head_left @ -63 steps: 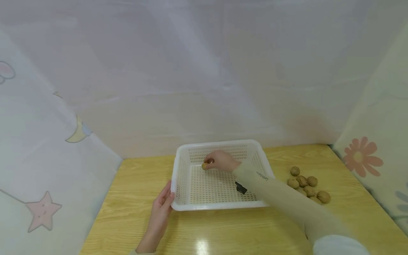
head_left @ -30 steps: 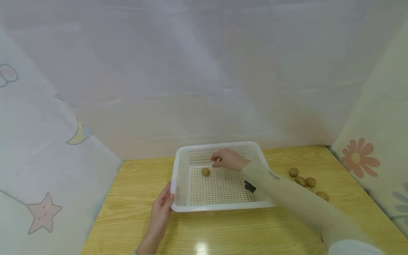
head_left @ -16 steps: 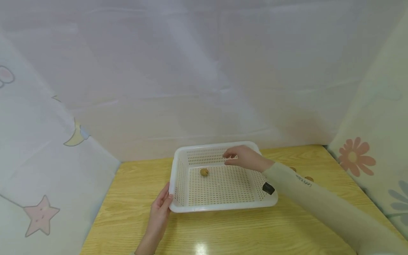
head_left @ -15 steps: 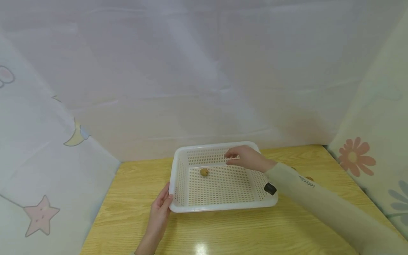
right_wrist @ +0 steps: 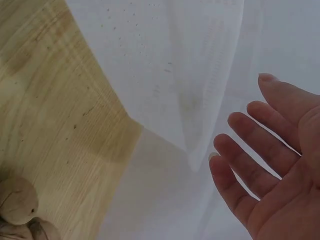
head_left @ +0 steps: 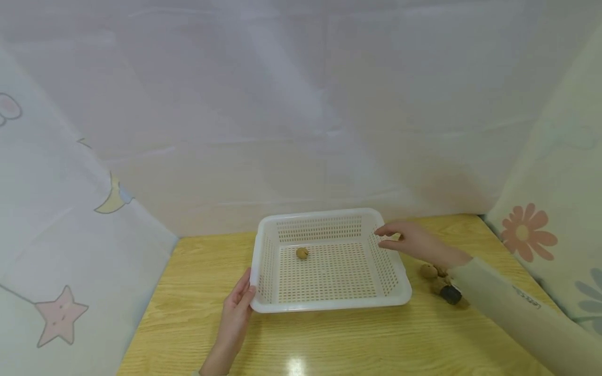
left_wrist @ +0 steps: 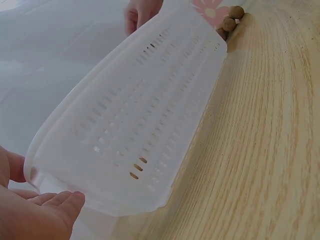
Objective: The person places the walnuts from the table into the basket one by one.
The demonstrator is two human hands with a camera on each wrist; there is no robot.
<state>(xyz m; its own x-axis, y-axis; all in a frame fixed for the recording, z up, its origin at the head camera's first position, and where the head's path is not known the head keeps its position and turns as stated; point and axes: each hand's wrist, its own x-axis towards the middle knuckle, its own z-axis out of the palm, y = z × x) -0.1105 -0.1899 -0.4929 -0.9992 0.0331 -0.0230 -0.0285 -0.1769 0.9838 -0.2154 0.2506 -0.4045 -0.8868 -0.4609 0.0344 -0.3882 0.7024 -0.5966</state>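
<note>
The rim of the basket is pinched by the left hand. The right hand is held near its opposite edge, fingers spread, nothing gripped. Little seems done: one nut is contained, left of those fingertips; several nuts are left outside, behind them.

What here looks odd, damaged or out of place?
Nothing stands out: the basket shows no visible break, the left hand grips it, one walnut lies inside, and more walnuts sit together on the table.
</note>
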